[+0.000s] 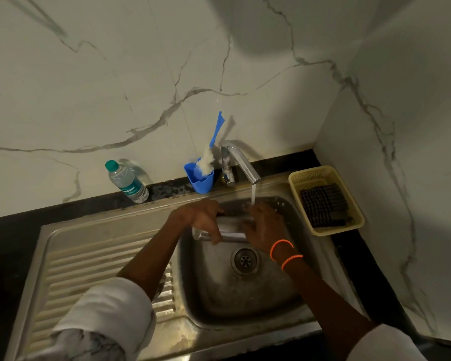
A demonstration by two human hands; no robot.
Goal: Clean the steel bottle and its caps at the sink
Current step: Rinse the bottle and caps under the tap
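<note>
A steel bottle [231, 229] lies sideways over the sink basin [219, 295], under the running tap [241, 162]. My left hand [201, 217] grips the bottle's left end, fingers curled round it. My right hand [262, 227] holds the right end, where the water stream lands. The bottle's right end is hidden behind that hand. No caps are visible.
A blue cup [202, 181] with a blue-handled white brush [211, 149] stands left of the tap. A plastic water bottle [128, 182] sits on the black counter further left. A yellow basket [326, 199] with a dark scrubber is on the right. The ribbed drainboard [97, 269] spreads to the left.
</note>
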